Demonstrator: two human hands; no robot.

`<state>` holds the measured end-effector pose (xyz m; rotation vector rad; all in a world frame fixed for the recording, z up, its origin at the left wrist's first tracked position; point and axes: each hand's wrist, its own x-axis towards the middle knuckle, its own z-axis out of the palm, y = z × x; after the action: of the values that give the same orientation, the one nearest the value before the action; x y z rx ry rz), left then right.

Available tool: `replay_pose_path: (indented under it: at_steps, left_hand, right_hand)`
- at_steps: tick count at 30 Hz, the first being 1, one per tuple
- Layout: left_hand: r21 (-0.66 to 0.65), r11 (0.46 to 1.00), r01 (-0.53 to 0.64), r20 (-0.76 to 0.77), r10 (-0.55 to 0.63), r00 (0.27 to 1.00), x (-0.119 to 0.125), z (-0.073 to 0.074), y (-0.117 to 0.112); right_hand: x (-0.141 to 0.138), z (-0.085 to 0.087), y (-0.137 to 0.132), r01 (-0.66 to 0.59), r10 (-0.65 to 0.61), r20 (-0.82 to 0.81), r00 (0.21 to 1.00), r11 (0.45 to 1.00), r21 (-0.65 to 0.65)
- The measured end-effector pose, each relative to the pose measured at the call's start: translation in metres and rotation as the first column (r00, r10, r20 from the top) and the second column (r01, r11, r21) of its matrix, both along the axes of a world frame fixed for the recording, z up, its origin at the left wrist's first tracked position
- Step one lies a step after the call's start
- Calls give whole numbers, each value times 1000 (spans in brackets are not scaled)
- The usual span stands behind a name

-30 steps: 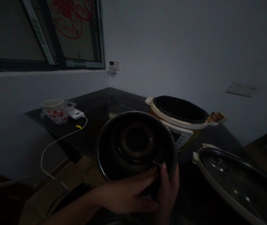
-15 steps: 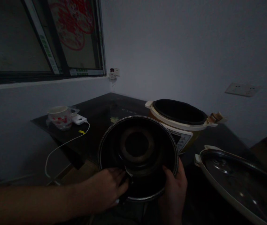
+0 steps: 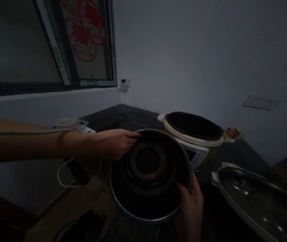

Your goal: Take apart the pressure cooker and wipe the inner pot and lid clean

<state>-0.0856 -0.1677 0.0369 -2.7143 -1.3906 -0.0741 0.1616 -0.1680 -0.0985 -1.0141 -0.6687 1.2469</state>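
Observation:
A round black pot (image 3: 147, 188) with a bright metal rim is tilted so that its dark inside faces me. My right hand (image 3: 191, 198) grips its right rim, thumb inside and fingers round the outer wall. At the upper left rim is my left hand (image 3: 119, 143), closed on the edge; its fingertips are partly hidden. Just behind the pot stands a cream and yellow electric cooker (image 3: 201, 151), uncovered, with a button panel on its front. To the right lies a large glass lid (image 3: 254, 195) with a pale rim.
A pale cup (image 3: 66, 122) and a white power strip (image 3: 90, 130) are partly behind my left forearm. A grey cable crosses that forearm. The black table (image 3: 133, 116) reaches the wall corner. Wall sockets (image 3: 260, 102) are at right, a window (image 3: 87, 40) at left.
My left hand has moved up from the lower inside of the pot to its upper left rim. The dark item seen at that hand no longer shows there. My right hand keeps its grip.

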Motion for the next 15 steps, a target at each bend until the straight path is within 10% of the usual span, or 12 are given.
replay_pose_path:
  at_steps: [4,9,15]
  left_hand:
    - [-247,939,242,161,-206,965,22,18,20]
    - [-381,903,198,277,-92,956,55,37,27]
    - [-231,951,205,97,-187,978,59,26,29]
  right_hand:
    - [2,-3,0,-9,9,-9,1000,1000,-9]
    - [3,-9,0,-2,-1,52,999,999,45]
    - [4,-12,-1,5,-6,27,1000,999,40]
